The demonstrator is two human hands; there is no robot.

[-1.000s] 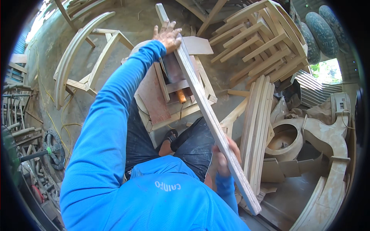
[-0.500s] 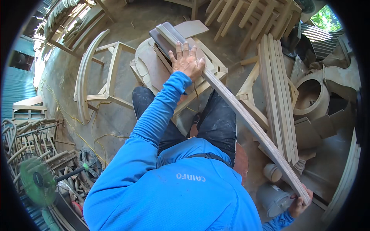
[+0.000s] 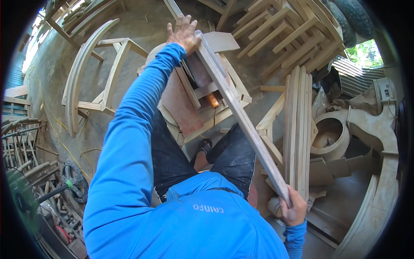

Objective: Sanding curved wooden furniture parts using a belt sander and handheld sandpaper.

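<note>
Long pale straight wooden bar (image 3: 243, 116) runs diagonally in front of the person, over a flat grey plate (image 3: 197, 73) with a stubby orange handle (image 3: 212, 101) beside it, set in a pale wooden open frame (image 3: 207, 125). Far end runs out of view at the top.

Left hand (image 3: 183, 35): palm down across the bar, fingers spread apart, not wrapped. Right hand (image 3: 295, 208): fingers clamped around the near end.

Risks: left hand could slip off the bar's edge onto the plate if side pressure gets ahead of down pressure. Can't see what's under the bar, so assume a hazard. Both ends overhang the plate; uneven push between hands could rock or twist it. Right hand is near a stack of long pale wooden bars (image 3: 297, 134); a sideways swing could rap the knuckles.

Vs half a second ago: right hand and near end are well closer to the body, bar is farther forward past the plate, far end now cropped. Orange handle now shows. View has shifted too, so don't read all of it as bar travel.
</note>
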